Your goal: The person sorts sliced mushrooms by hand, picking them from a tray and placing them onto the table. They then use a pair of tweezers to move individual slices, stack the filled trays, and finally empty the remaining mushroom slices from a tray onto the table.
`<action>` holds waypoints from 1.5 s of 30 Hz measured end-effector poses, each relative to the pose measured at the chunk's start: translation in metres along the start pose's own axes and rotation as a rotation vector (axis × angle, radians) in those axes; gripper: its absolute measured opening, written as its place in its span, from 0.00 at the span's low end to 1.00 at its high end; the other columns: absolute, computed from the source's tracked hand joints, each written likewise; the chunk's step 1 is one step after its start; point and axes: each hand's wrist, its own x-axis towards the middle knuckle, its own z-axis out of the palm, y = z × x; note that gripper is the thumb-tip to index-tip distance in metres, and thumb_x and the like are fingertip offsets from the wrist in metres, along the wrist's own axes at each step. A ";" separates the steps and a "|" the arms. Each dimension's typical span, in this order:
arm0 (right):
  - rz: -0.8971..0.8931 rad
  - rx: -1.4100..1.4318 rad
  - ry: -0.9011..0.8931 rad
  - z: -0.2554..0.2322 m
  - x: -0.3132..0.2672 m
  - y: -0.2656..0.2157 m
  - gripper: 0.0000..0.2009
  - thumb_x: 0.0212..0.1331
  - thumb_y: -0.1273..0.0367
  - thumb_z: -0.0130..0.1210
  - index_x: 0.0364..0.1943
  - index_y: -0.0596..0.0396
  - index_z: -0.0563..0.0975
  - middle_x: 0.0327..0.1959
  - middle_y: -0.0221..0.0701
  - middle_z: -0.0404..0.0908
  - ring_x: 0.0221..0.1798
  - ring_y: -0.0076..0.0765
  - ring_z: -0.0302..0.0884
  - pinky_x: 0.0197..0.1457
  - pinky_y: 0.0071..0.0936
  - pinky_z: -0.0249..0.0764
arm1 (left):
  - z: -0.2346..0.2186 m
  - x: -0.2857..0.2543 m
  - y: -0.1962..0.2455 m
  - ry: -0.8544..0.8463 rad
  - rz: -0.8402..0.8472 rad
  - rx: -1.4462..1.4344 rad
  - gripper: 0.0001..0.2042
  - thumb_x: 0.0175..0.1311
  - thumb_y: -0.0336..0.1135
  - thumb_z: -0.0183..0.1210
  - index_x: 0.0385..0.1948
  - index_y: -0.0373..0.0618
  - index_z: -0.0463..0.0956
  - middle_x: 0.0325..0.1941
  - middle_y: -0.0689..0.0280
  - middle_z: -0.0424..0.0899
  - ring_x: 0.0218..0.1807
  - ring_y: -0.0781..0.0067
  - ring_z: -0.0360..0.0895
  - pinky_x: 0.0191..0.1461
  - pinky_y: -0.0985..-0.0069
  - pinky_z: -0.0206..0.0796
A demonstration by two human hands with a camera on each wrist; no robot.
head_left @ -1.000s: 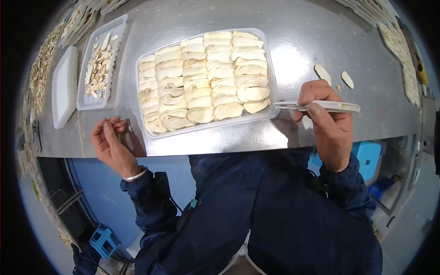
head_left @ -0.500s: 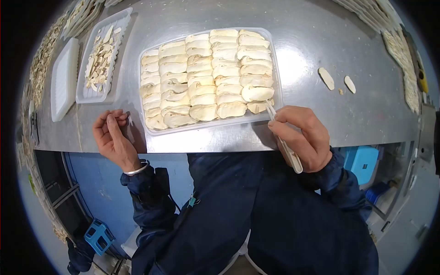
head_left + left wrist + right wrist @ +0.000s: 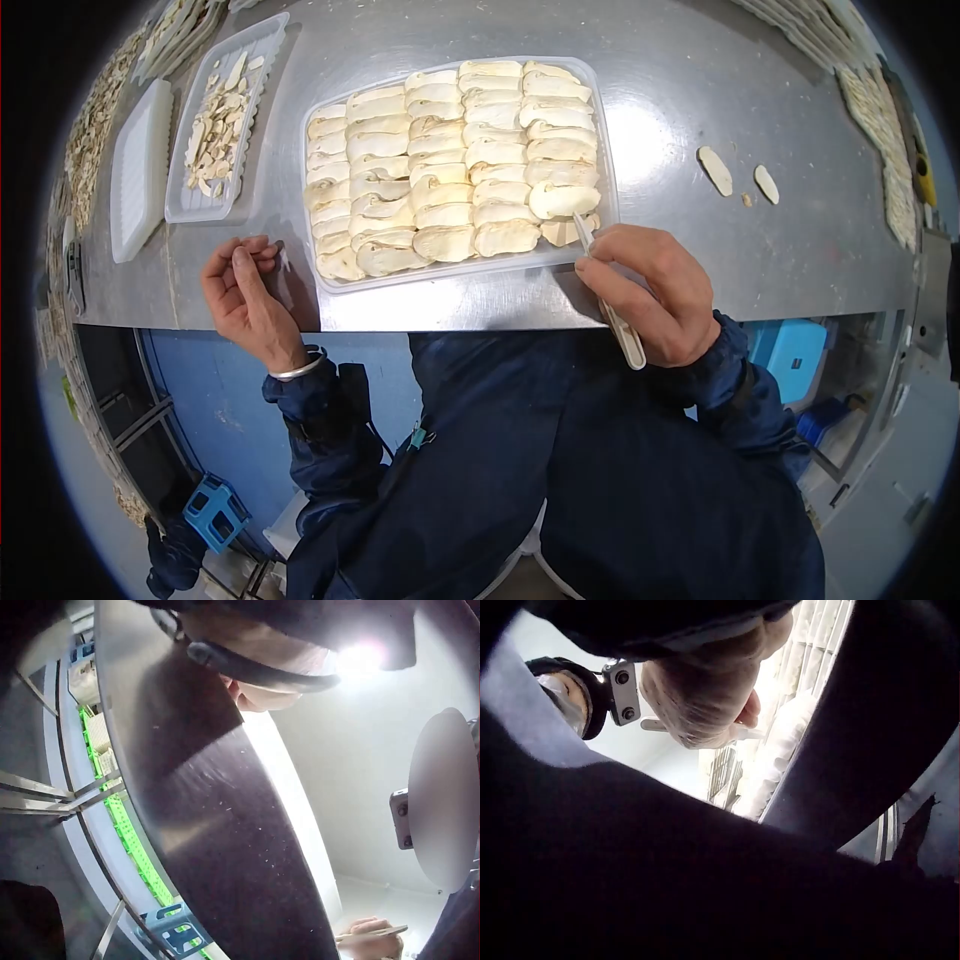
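In the head view the right hand [image 3: 655, 290] grips pale tweezers [image 3: 622, 333] between thumb and fingers. Their tips touch or nearly touch a pale slice [image 3: 563, 201] near the lower right corner of a clear tray [image 3: 612, 180], which is filled with overlapping slices in several columns. The left hand [image 3: 247, 300] hangs loosely curled at the table's front edge, left of the tray, holding nothing. In the right wrist view the right hand [image 3: 705, 694] and the tweezers' end [image 3: 654, 724] show beside the bright tray; the tips are hard to make out.
Two loose slices [image 3: 714, 171] and a small crumb [image 3: 746, 200] lie right of the tray. At the left stand a tray with small pieces [image 3: 247, 190] and an upturned white tray [image 3: 140, 170]. More slices line the table's far sides. A blue stool [image 3: 217, 515] stands below.
The right hand has moved left and down from beside the tray to its lower right corner, turning the tweezers' tips up towards the slices. The left hand has barely moved.
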 end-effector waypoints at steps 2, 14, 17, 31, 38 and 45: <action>0.000 0.002 -0.001 -0.001 0.000 -0.001 0.15 0.39 0.76 0.59 0.36 0.64 0.77 0.36 0.42 0.75 0.36 0.45 0.78 0.37 0.31 0.77 | 0.000 0.000 0.000 -0.001 -0.002 -0.006 0.07 0.68 0.29 0.49 0.42 0.36 0.71 0.36 0.57 0.81 0.35 0.77 0.76 0.46 0.79 0.70; 0.054 -0.084 0.035 -0.033 -0.002 -0.004 0.15 0.42 0.76 0.56 0.39 0.62 0.78 0.39 0.43 0.77 0.40 0.45 0.78 0.42 0.34 0.75 | 0.001 0.000 0.001 -0.008 0.009 -0.002 0.08 0.68 0.29 0.50 0.43 0.35 0.70 0.36 0.57 0.81 0.33 0.77 0.76 0.44 0.78 0.72; 0.215 -0.296 0.166 -0.039 0.000 0.011 0.16 0.40 0.82 0.58 0.39 0.60 0.79 0.38 0.41 0.78 0.39 0.41 0.78 0.40 0.34 0.75 | -0.002 0.001 -0.003 0.011 -0.015 -0.007 0.08 0.68 0.29 0.50 0.43 0.35 0.70 0.36 0.57 0.81 0.34 0.77 0.76 0.44 0.79 0.72; 0.725 -0.837 -0.316 -0.140 -0.038 0.169 0.11 0.50 0.74 0.51 0.39 0.58 0.73 0.39 0.44 0.77 0.43 0.55 0.73 0.44 0.46 0.69 | -0.001 -0.001 0.000 -0.007 -0.007 0.061 0.08 0.69 0.30 0.50 0.43 0.35 0.71 0.35 0.59 0.81 0.35 0.77 0.76 0.43 0.81 0.68; 0.637 -0.413 -0.049 -0.110 -0.006 0.144 0.12 0.52 0.70 0.53 0.41 0.58 0.75 0.41 0.41 0.76 0.41 0.49 0.76 0.45 0.39 0.71 | -0.001 -0.001 -0.001 -0.024 -0.001 0.081 0.08 0.69 0.30 0.50 0.43 0.36 0.71 0.35 0.60 0.81 0.35 0.77 0.75 0.42 0.82 0.67; 0.619 -0.392 -0.241 -0.051 0.017 0.125 0.09 0.53 0.70 0.54 0.37 0.59 0.75 0.33 0.39 0.74 0.37 0.46 0.74 0.43 0.37 0.70 | -0.002 -0.002 0.000 -0.015 -0.007 0.067 0.08 0.68 0.30 0.50 0.43 0.35 0.71 0.35 0.60 0.81 0.35 0.77 0.76 0.43 0.82 0.68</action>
